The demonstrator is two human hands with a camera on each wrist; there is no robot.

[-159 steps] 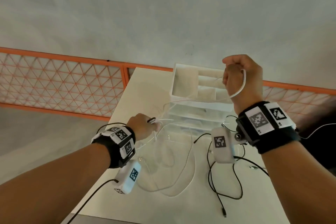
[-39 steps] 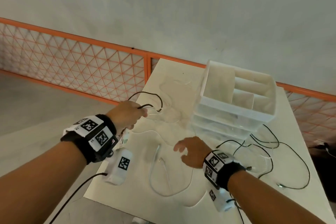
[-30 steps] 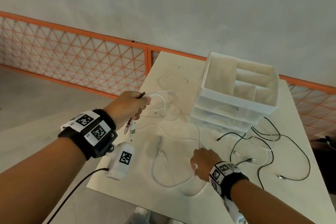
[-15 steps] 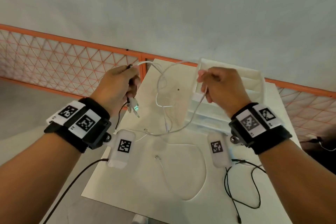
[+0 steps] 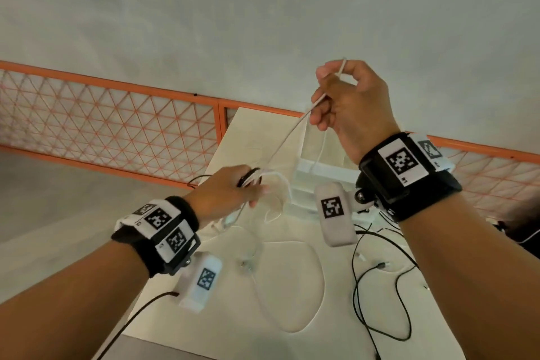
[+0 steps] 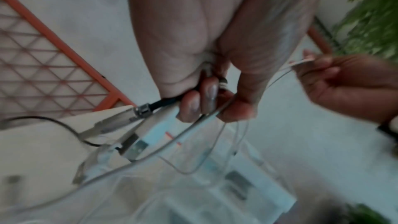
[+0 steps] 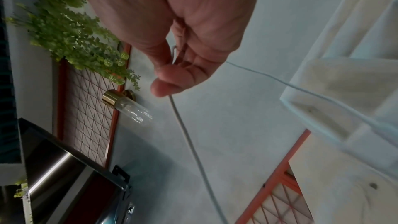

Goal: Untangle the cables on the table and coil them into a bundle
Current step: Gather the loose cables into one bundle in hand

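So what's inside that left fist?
The left hand grips gathered white cable loops and a black cable, with plugs sticking out below. How many loops the fingers cover can't be seen.

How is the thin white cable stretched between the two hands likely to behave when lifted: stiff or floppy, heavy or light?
Probably floppy: the white cable runs straight only between the right hand and left hand; below them it sags in loose loops onto the table. Likely light, since a fingertip pinch lifts it. It may slide through a loose grip, being thin and smooth-looking.

Soft even light, blurred wrist views
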